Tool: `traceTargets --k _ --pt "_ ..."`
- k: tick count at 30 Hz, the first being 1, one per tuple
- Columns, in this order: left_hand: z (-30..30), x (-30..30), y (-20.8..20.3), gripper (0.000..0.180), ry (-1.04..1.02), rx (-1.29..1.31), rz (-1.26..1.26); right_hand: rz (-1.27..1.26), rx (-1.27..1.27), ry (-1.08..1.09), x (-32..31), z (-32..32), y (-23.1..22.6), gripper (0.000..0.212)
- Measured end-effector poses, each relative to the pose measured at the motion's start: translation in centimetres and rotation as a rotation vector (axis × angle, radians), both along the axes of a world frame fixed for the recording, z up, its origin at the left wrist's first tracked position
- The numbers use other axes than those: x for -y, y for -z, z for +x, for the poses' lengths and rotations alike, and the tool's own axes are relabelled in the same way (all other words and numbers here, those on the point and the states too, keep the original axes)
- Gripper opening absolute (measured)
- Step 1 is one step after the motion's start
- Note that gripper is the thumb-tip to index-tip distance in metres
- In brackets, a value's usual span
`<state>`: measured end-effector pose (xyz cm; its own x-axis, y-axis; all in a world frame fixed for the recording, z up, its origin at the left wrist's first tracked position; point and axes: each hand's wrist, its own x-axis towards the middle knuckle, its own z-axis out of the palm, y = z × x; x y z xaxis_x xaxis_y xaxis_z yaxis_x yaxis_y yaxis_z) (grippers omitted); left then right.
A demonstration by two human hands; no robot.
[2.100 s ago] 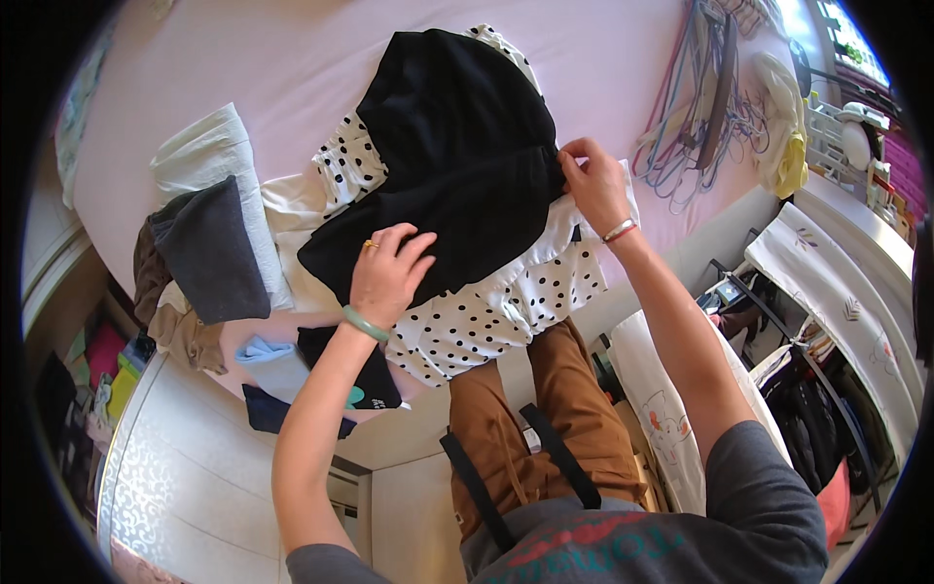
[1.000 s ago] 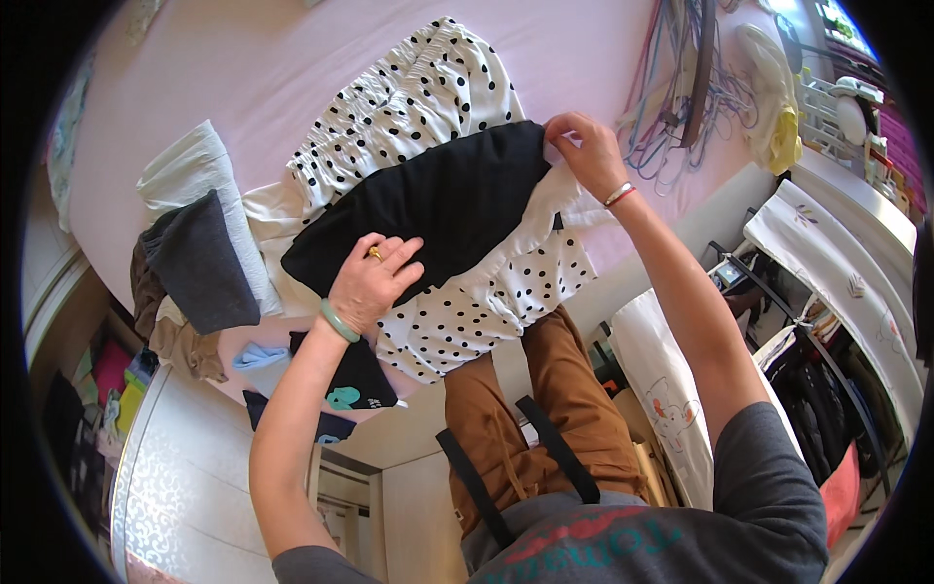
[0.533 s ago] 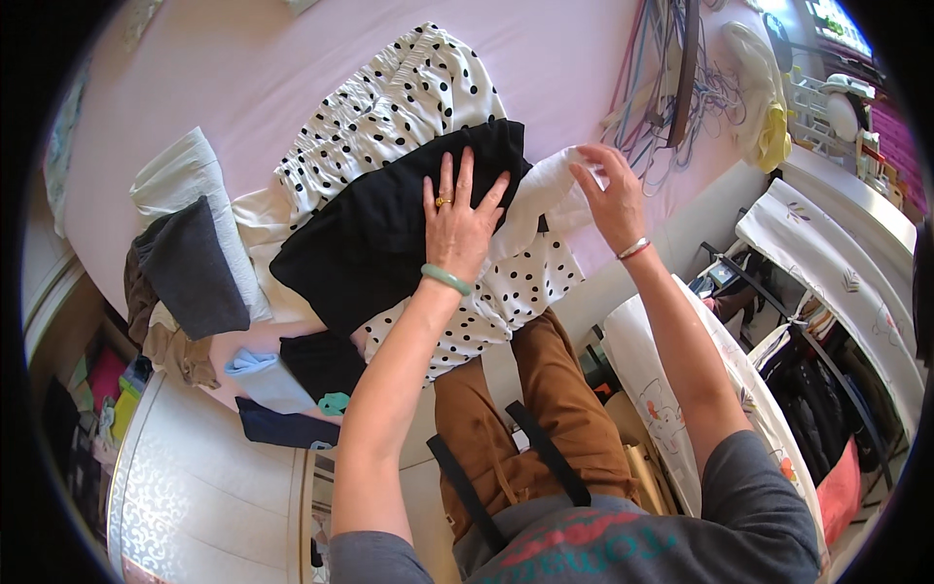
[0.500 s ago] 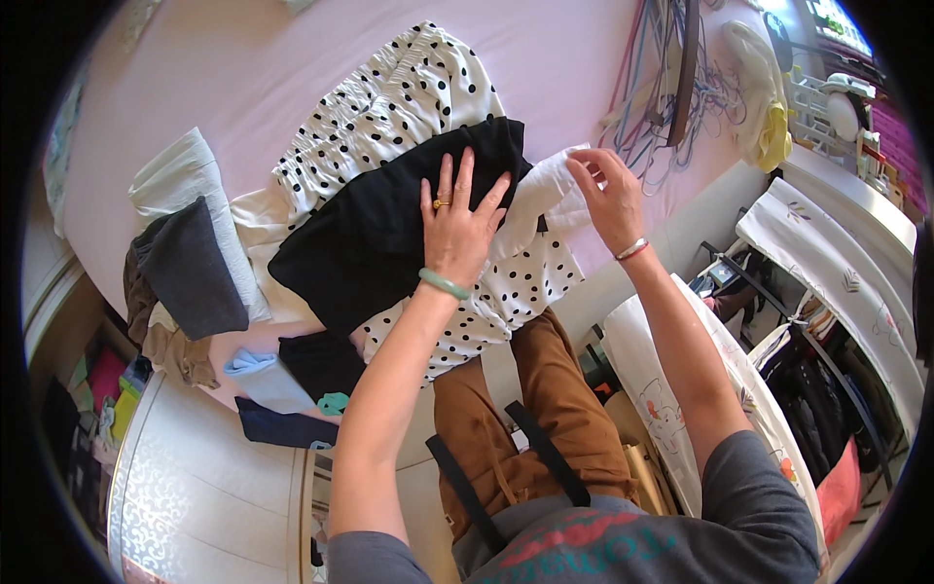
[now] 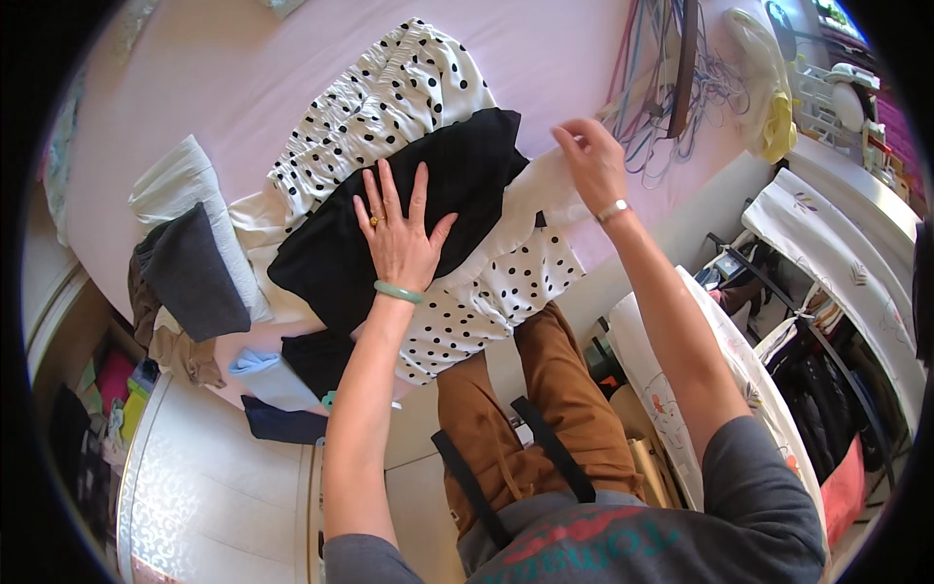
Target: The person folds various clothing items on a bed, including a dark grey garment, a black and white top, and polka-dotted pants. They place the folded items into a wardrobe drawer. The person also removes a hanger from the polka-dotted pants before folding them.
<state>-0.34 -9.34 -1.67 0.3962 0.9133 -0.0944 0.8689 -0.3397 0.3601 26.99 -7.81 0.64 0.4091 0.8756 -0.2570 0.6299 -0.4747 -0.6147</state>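
A white garment with black polka dots [image 5: 443,73] lies spread on the pink sheet, gathered along one side. Across its middle rests a folded black garment [image 5: 467,161]. My left hand [image 5: 400,234] presses flat on the black cloth, fingers spread, a green bangle at the wrist. At the right edge of the black cloth, my right hand [image 5: 595,167] is closed with thumb and fingers together, on the end of a white sleeve [image 5: 540,190]. The sleeve partly hides behind that hand. More dotted fabric hangs at the bed edge by my legs.
Folded white and grey clothes [image 5: 199,277] are stacked at the left. Smaller folded pieces, one light blue [image 5: 270,378], lie at the near edge. Tangled hangers [image 5: 671,107] and a yellow cloth [image 5: 778,128] are at the far right. A covered clothes rack [image 5: 827,253] stands beside the bed.
My left hand has slid left across the black cloth. My right hand has moved slightly up and left with the white sleeve, and the black cloth's right edge has shifted.
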Motion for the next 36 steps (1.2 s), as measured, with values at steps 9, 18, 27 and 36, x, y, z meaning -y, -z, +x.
traceTargets --k 9,18,27,36 --pt "6.8 2.2 -0.1 0.058 -0.065 0.197 -0.154 -0.221 -0.559 0.826 10.3 0.3 0.5 0.065" --pt "8.1 4.4 -1.3 0.049 -0.162 0.264 -0.203 -0.312 -0.843 0.717 8.4 0.8 -0.6 0.046" --pt "8.1 5.3 -1.8 0.044 -0.382 0.568 -0.346 0.014 -0.403 0.007 5.2 -7.2 -7.7 0.024" --pt "4.9 5.7 -3.4 0.029 -0.774 0.884 -0.394 0.162 0.129 -0.444 4.6 -12.0 -9.6 0.021"
